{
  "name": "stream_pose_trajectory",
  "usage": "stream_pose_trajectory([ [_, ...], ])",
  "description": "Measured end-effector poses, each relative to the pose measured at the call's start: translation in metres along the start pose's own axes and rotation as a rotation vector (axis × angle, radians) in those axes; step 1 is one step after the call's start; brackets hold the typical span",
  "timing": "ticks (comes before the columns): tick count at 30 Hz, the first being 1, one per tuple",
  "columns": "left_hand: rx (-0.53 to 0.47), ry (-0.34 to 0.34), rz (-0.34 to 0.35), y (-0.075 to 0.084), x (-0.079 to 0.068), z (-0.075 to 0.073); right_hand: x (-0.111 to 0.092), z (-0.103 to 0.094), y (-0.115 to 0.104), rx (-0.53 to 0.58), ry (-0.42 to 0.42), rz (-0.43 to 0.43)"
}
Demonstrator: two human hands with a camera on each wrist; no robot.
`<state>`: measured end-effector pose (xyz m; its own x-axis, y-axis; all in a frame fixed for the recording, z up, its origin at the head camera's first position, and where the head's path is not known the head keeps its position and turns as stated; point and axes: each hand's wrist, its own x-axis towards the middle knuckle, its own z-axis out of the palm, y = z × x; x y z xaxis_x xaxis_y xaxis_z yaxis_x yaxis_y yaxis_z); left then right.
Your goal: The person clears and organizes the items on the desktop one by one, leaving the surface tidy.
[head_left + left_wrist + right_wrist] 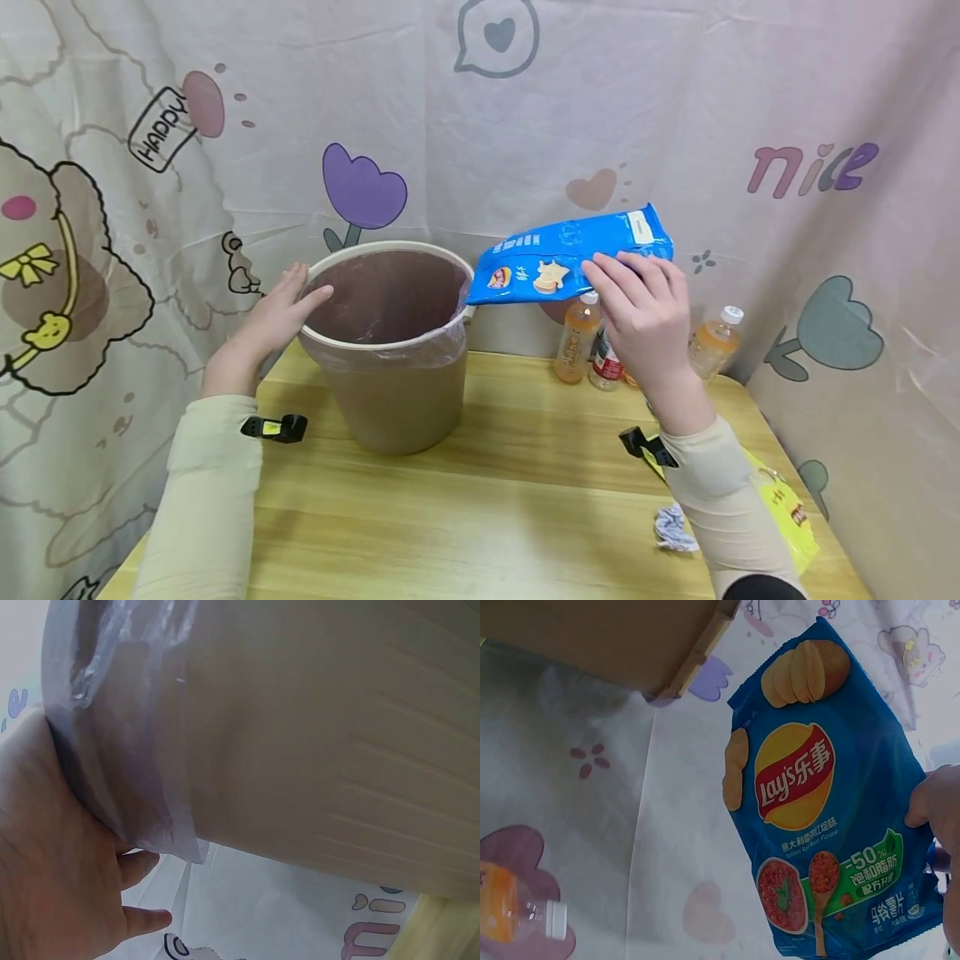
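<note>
A brown trash can (pixel 397 400) with a pale rim stands upright on the table, lined with a clear plastic bag (pixel 420 354) folded over the rim. My left hand (pixel 270 321) rests at its left rim, thumb reaching over the edge, fingers extended along the outside; the left wrist view shows the fingers (pixel 139 866) past the liner. My right hand (pixel 641 304) grips a blue Lay's potato chip bag (pixel 547 250) by its right end. The chip bag is raised and lies roughly level, its left end close by the can's right rim. Its printed front fills much of the right wrist view.
Behind the right hand stand an orange drink bottle (pixel 576 342), a bottle with a red label (pixel 606 367) and another orange bottle (pixel 714 342). A crumpled paper ball (pixel 675 529) and a yellow snack bag (pixel 787 508) lie by the right forearm. Printed curtains (pixel 480 150) surround the table.
</note>
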<state>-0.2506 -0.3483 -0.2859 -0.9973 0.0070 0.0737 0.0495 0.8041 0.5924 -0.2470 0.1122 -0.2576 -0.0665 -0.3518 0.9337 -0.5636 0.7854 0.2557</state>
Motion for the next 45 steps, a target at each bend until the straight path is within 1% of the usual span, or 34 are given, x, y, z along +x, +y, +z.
stream_pose_trajectory([
  [8,-0.025,0.005,-0.006,0.000,0.000,0.000,0.014,0.021,-0.012,-0.037,-0.009,-0.116],
  [12,-0.034,0.007,-0.002,-0.001,-0.001,0.001,0.019,0.031,-0.019,-0.048,-0.023,-0.176],
  [16,-0.028,0.008,0.000,-0.002,-0.001,0.001,0.021,0.040,-0.025,-0.046,-0.034,-0.218],
  [23,-0.011,0.011,0.001,-0.002,0.000,0.002,0.021,0.053,-0.034,-0.045,-0.052,-0.256],
  [29,-0.015,0.010,-0.007,-0.003,0.000,0.002,0.019,0.060,-0.045,-0.070,-0.122,-0.305],
  [36,-0.015,0.012,-0.013,-0.003,0.000,0.002,0.019,0.066,-0.058,-0.075,-0.217,-0.330],
  [40,-0.022,0.016,-0.014,-0.002,-0.002,0.002,0.021,0.069,-0.066,-0.078,-0.245,-0.345],
  [45,-0.029,0.016,-0.012,-0.001,-0.002,0.002,0.021,0.074,-0.076,-0.064,-0.259,-0.365],
])
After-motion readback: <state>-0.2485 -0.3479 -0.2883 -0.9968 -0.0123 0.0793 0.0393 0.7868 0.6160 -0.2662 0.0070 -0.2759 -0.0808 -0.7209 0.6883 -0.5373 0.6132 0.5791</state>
